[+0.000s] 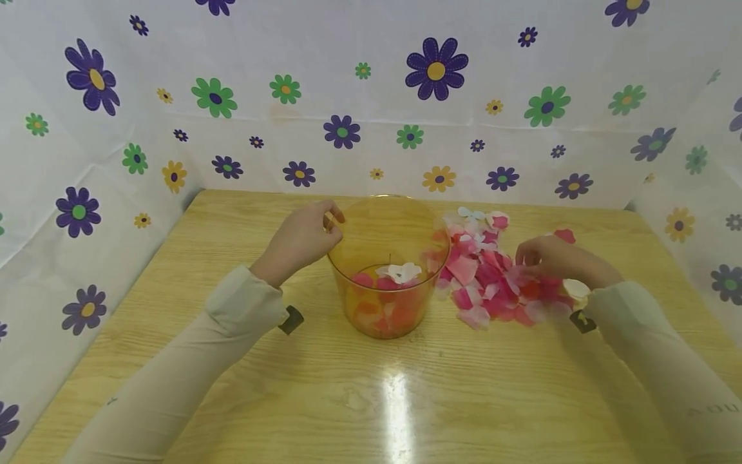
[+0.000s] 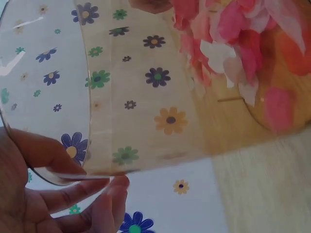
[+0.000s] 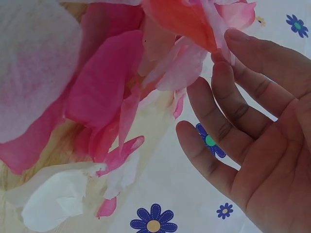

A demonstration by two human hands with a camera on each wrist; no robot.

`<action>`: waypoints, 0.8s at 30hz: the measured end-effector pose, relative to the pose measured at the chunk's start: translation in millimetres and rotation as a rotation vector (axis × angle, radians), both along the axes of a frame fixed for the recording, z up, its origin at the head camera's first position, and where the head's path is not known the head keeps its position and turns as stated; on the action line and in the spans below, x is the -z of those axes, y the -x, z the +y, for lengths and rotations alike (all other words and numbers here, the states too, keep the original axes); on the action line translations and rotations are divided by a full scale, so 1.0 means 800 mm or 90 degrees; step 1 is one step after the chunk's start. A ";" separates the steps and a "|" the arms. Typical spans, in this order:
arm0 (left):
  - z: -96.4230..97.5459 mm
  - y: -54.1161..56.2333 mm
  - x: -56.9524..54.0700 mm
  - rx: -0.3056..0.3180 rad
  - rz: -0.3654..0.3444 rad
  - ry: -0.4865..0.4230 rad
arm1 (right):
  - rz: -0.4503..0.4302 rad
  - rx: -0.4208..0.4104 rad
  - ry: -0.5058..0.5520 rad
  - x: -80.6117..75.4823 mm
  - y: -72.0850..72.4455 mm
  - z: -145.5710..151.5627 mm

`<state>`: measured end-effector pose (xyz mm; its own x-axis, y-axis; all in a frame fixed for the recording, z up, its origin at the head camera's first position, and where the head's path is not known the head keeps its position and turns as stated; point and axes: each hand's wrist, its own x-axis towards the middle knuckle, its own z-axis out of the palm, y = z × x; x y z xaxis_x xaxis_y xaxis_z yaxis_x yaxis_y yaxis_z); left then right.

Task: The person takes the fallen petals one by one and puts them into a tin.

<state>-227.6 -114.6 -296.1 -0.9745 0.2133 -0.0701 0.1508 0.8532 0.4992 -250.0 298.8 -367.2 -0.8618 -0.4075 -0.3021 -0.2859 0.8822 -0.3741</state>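
Observation:
An amber see-through plastic bucket stands upright on the table, with red and pink petals and a white one inside. My left hand pinches its rim at the left; the left wrist view shows the thumb inside the wall and fingers outside. To the bucket's right lies a loose heap of petals in pink, red and white. Over that heap is my right hand, slightly blurred. Its thumb and forefinger pinch a pale pink petal, and the other fingers are loosely bent.
A small round cream-coloured thing shows beside the right wrist. The wooden table is bordered at the back and sides by a white cloth printed with flowers. A single red petal lies behind the right hand.

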 end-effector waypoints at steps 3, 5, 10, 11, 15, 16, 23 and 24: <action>-0.001 0.000 -0.003 0.015 0.031 0.047 | 0.009 0.000 0.006 -0.001 0.000 0.000; -0.001 0.001 -0.004 0.024 0.051 0.075 | 0.014 0.000 0.009 0.000 0.000 0.000; 0.001 -0.001 -0.005 0.031 0.072 0.098 | 0.012 0.002 0.000 0.001 0.001 0.002; 0.001 -0.001 -0.004 0.030 0.073 0.097 | 0.008 0.000 0.001 0.000 0.001 0.002; 0.001 -0.004 -0.004 0.025 0.086 0.095 | 0.022 -0.008 0.004 -0.002 -0.001 0.003; 0.002 -0.004 -0.004 0.024 0.091 0.095 | 0.030 -0.009 0.007 -0.003 -0.002 0.003; 0.002 -0.004 -0.004 0.020 0.103 0.093 | 0.018 0.008 0.022 -0.008 -0.005 0.005; 0.001 -0.004 -0.004 0.020 0.101 0.091 | 0.009 0.012 0.019 -0.006 -0.005 0.005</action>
<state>-224.1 -113.5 -292.7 -0.9688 0.2423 0.0521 0.2453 0.9075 0.3411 -245.9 303.1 -362.3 -0.8734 -0.4000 -0.2779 -0.2750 0.8759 -0.3964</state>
